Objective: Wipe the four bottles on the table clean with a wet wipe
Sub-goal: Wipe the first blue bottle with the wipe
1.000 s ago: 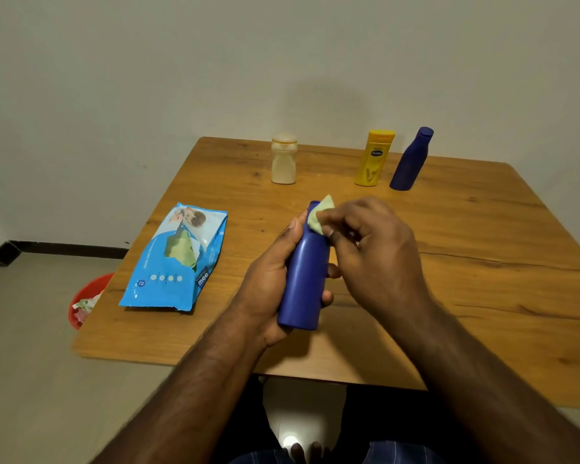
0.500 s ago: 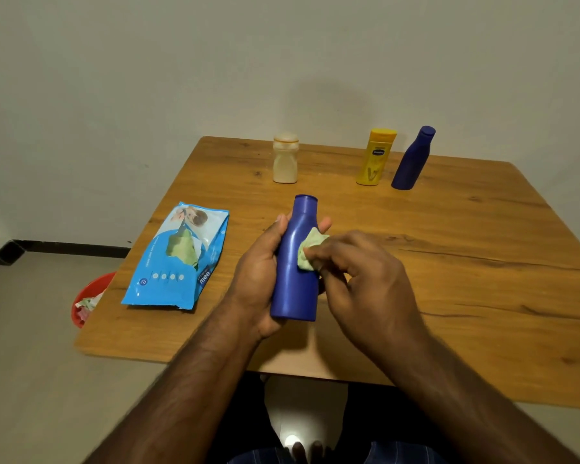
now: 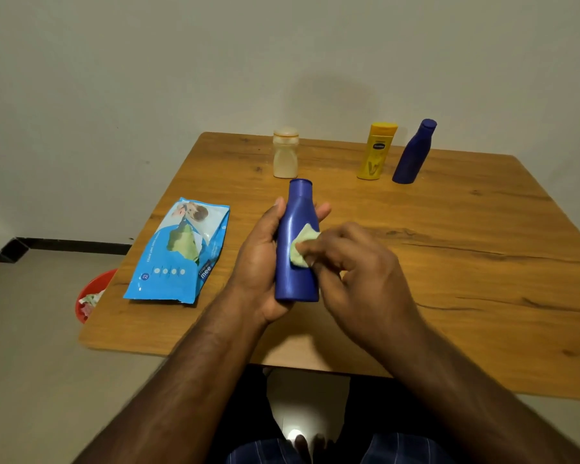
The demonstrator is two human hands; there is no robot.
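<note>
My left hand (image 3: 260, 259) grips a tall blue bottle (image 3: 295, 276) above the wooden table (image 3: 466, 262), cap pointing away from me. My right hand (image 3: 355, 272) pinches a pale green wet wipe (image 3: 302, 246) and presses it against the middle of the bottle's body. Three other bottles stand upright at the far side: a cream bottle (image 3: 285, 154), a yellow bottle (image 3: 377, 150) and a second blue bottle (image 3: 414, 152) next to it.
A blue wet-wipe pack (image 3: 181, 252) lies flat on the table to the left of my hands. A red bin (image 3: 89, 294) with scraps sits on the floor under the table's left edge. A wall stands right behind the table.
My right hand slid the wipe from the bottle's cap down to the middle of its body. My left hand tipped the bottle slightly more upright.
</note>
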